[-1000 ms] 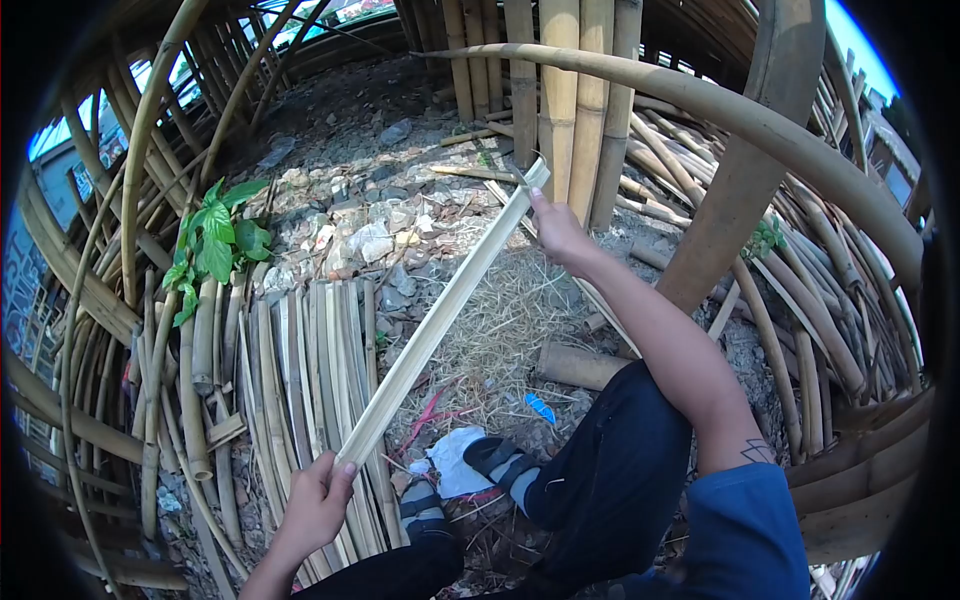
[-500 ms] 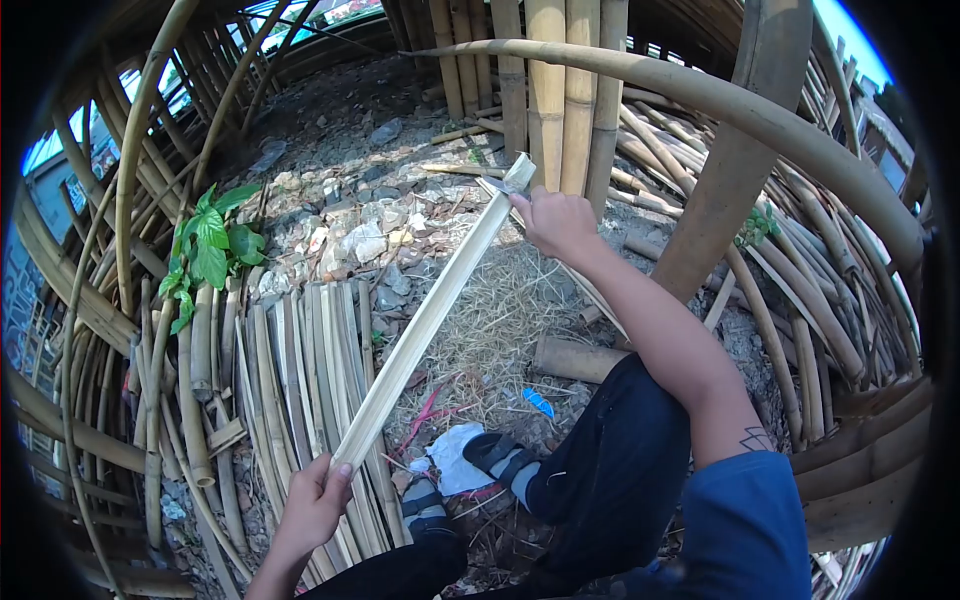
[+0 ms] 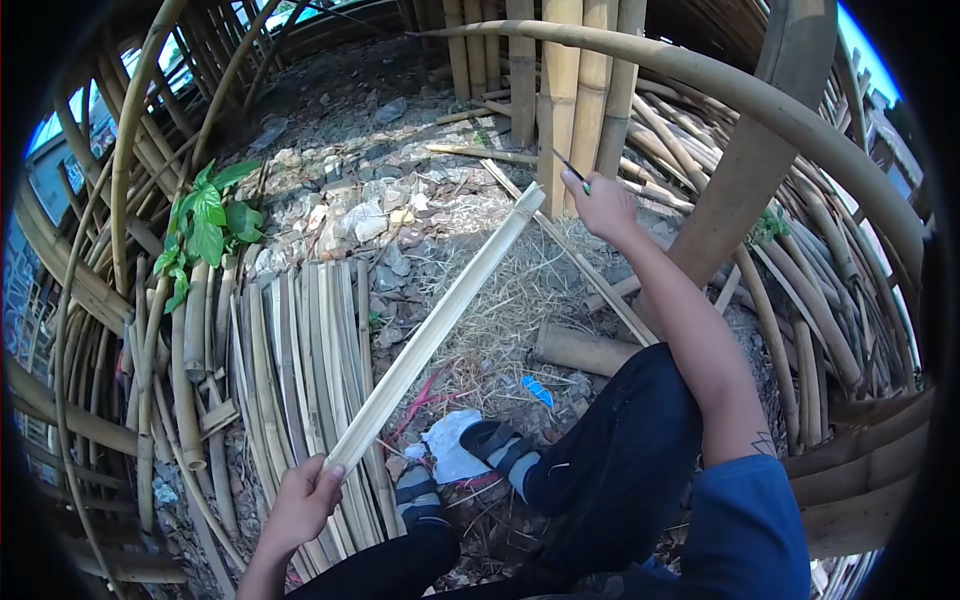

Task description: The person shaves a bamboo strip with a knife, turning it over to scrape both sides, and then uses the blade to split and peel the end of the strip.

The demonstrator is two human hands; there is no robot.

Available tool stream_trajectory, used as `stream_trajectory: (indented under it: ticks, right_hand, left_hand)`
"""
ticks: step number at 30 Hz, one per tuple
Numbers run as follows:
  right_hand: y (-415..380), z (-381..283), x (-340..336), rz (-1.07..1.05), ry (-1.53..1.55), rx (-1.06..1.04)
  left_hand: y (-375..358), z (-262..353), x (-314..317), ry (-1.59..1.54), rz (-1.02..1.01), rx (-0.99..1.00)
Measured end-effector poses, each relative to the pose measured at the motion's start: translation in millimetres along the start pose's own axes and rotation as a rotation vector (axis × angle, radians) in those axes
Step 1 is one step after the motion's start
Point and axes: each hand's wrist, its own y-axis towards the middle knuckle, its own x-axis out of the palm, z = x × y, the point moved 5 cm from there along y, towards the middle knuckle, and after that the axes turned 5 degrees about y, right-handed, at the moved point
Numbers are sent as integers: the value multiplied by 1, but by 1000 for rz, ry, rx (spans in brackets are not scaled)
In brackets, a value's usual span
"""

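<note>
My left hand (image 3: 304, 502) grips the lower end of a split bamboo strip (image 3: 435, 325), thumb on top. The strip slants up and to the right, its pale inner face showing. My right hand (image 3: 606, 205) is closed around a knife (image 3: 572, 170) with a thin dark blade, which points up and left. The blade is apart from the strip, a little to the right of its upper end.
Split bamboo strips (image 3: 305, 370) lie side by side at the left, near a leafy plant (image 3: 207, 225). Upright bamboo poles (image 3: 592, 90) stand ahead, a curved pole (image 3: 690, 80) crosses above my right hand, and a short bamboo piece (image 3: 583, 349) lies by my knee.
My right hand has moved right with the knife, away from the strip's upper end. The strip stays in my left hand, its upper end slightly lower and further right.
</note>
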Motion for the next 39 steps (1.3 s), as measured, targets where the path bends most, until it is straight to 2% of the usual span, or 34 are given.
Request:
stream_trajectory:
  ticks: [2, 3, 5, 6, 8, 11, 20, 24, 26, 27, 29, 30, 31, 33, 35, 38, 39]
  right_hand:
    - [-5, -20, 12, 46, 210, -387]
    - [-8, -24, 10, 45, 210, -385]
    - [-18, -38, 8, -12, 273, -535]
    - [-17, -36, 13, -11, 277, -528]
    - [-16, -37, 23, 25, 248, -649]
    - [-11, -38, 31, 5, 186, -702]
    - [-24, -55, 33, -38, 11, -727]
    - [-34, -75, 25, -121, 164, -757]
    - [-22, -70, 15, -29, 64, -580]
    - [-26, -71, 15, -26, 64, -583]
    - [-39, -76, 27, -210, -17, -660]
    - [-39, -82, 32, -226, 95, -671]
    - [-34, -83, 30, -219, 93, -683]
    - [-20, -71, 16, -43, 47, -514]
    - [-12, -58, 24, -45, -17, -508]
    - [-30, -63, 38, -296, 51, -629]
    - [-27, -67, 34, -291, 47, -641]
  left_hand:
    - [1, 2, 0, 0, 8, -2]
    - [2, 0, 1, -17, 14, 5]
    - [1, 1, 1, -25, 16, 13]
    - [0, 3, 1, -5, 20, 11]
    - [0, 3, 1, 17, 19, 9]
    - [2, 1, 3, 16, -16, 32]
    - [2, -2, 2, -7, -13, 7]
    - [3, -2, 0, 18, 29, 12]
    - [1, -2, -1, 37, 32, 15]
    - [1, -2, -3, 76, 51, 31]
    - [2, -1, -6, 106, 79, 56]
    - [3, -1, -5, 142, 69, 51]
    - [3, -2, -4, 179, 62, 46]
    - [2, 0, -6, 165, 81, 68]
    - [-2, 2, -9, 145, 102, 92]
    - [-3, 5, -15, 251, 169, 92]
    - [0, 2, -15, 259, 160, 89]
